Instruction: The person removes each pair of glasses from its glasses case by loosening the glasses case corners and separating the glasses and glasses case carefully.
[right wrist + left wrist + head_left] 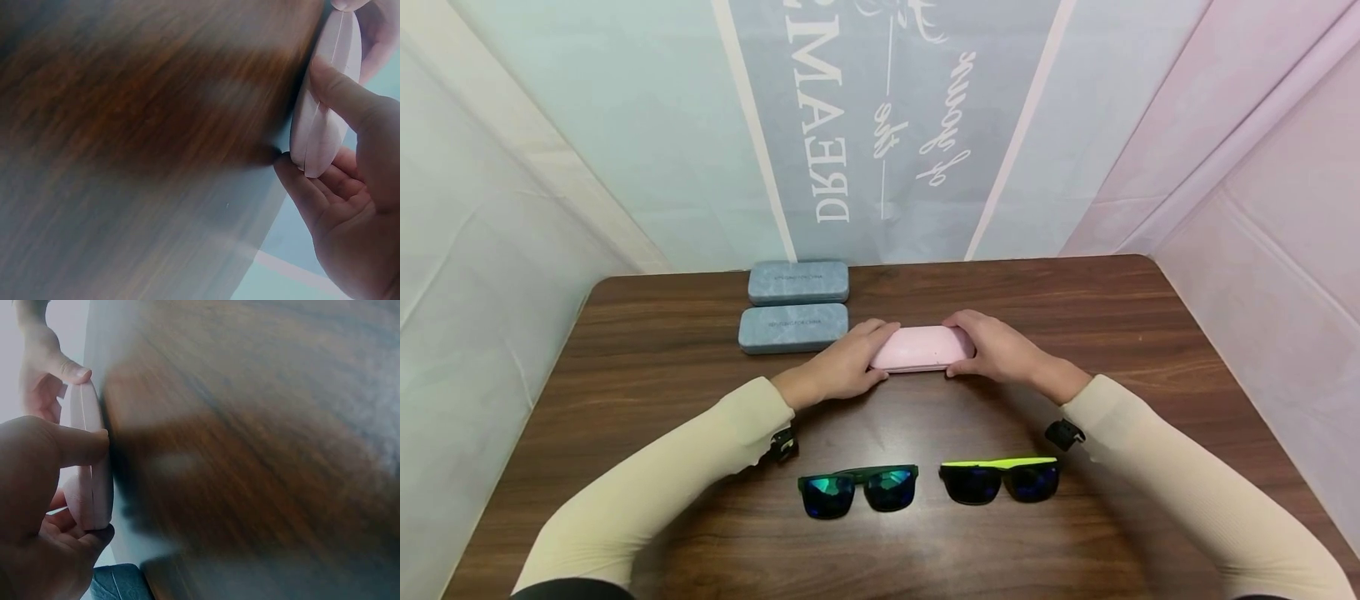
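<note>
A pink glasses case [922, 348] lies lengthwise between the two hands, close over the table. My left hand [844, 364] grips its left end, and my right hand [1000, 350] grips its right end. In the left wrist view, the left thumb [87, 445] presses along the side of the case [94, 500], across its seam. From the right wrist, the right thumb [340, 90] lies across the seam in the same way, with fingers curled around the end. The case's lid is closed, so its inside is hidden.
Two blue-grey glasses cases [793, 327] [798, 282] stand one behind the other at the back left. Nearer the front lie green-framed sunglasses [859, 490] with mirrored lenses and black sunglasses [1000, 482] with yellow-green temples. A printed curtain [895, 233] hangs behind the wooden table [647, 333].
</note>
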A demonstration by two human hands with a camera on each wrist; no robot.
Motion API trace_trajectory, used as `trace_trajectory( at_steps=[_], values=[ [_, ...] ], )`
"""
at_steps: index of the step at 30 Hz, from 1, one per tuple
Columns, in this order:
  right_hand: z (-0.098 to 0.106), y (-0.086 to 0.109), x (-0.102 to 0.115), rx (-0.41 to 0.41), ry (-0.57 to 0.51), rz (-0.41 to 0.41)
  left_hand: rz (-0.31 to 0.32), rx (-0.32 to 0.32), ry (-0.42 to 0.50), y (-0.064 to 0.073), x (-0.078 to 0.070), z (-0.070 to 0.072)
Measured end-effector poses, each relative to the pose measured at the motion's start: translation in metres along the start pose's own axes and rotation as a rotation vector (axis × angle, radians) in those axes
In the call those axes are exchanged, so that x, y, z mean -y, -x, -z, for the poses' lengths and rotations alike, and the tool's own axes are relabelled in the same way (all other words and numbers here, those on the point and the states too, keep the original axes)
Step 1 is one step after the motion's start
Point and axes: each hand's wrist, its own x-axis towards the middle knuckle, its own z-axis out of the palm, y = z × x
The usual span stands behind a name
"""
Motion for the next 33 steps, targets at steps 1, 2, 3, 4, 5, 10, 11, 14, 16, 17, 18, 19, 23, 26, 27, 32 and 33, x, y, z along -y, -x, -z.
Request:
trace_trajectory(
  at_steps=[1,2,3,4,5,10,11,14,16,17,18,19,23,26,27,32,33],
  values=[
    [0.0,0.0,-0.001,-0.001,0.0,0.0,0.002,0.001,0.006,0.0,0.0,0.0],
    [0.0,0.0,-0.001,-0.002,-0.002,0.001,0.006,0.002,0.01,0.0,0.0,0.0],
    [-0.001,0.0,-0.002,-0.003,-0.003,0.003,0.008,0.001,0.014,-0.001,0.0,0.0],
    [-0.001,-0.001,-0.003,-0.004,-0.005,0.005,0.011,0.0,0.017,-0.001,0.001,0.0],
    [-0.001,-0.001,-0.004,-0.005,-0.006,0.008,0.015,0.0,0.02,-0.001,0.001,0.0],
    [0.0,-0.001,-0.005,0.001,0.002,0.008,0.031,0.0,0.025,-0.004,0.001,-0.002],
    [0.001,-0.001,-0.006,0.0,0.004,0.007,0.032,-0.001,0.027,-0.006,0.0,-0.002],
    [0.002,-0.001,-0.007,-0.006,0.012,0.006,0.029,-0.009,0.032,-0.009,-0.001,-0.002],
    [0.003,-0.002,-0.008,-0.009,0.018,0.007,0.027,-0.014,0.038,-0.01,-0.001,-0.002],
    [0.003,-0.002,-0.009,-0.009,0.025,0.013,0.029,-0.016,0.04,-0.01,-0.001,-0.002],
    [0.004,-0.003,-0.01,-0.01,0.033,0.02,0.032,-0.018,0.042,-0.01,0.0,-0.002],
    [0.004,-0.005,-0.01,-0.009,0.041,0.027,0.034,-0.02,0.043,-0.01,0.0,-0.002],
    [0.008,-0.011,-0.011,-0.003,0.06,0.053,0.04,-0.023,0.043,-0.011,0.001,0.0],
    [0.012,-0.015,-0.012,0.022,0.062,0.059,0.038,-0.017,0.041,-0.012,0.0,0.001],
    [0.014,-0.016,-0.012,0.033,0.067,0.058,0.038,-0.016,0.04,-0.012,-0.001,0.002],
    [0.018,-0.022,-0.014,0.078,0.084,0.058,0.054,0.011,0.03,-0.014,-0.002,0.004],
    [0.019,-0.023,-0.014,0.086,0.082,0.056,0.057,0.017,0.028,-0.015,-0.002,0.005]
  ],
)
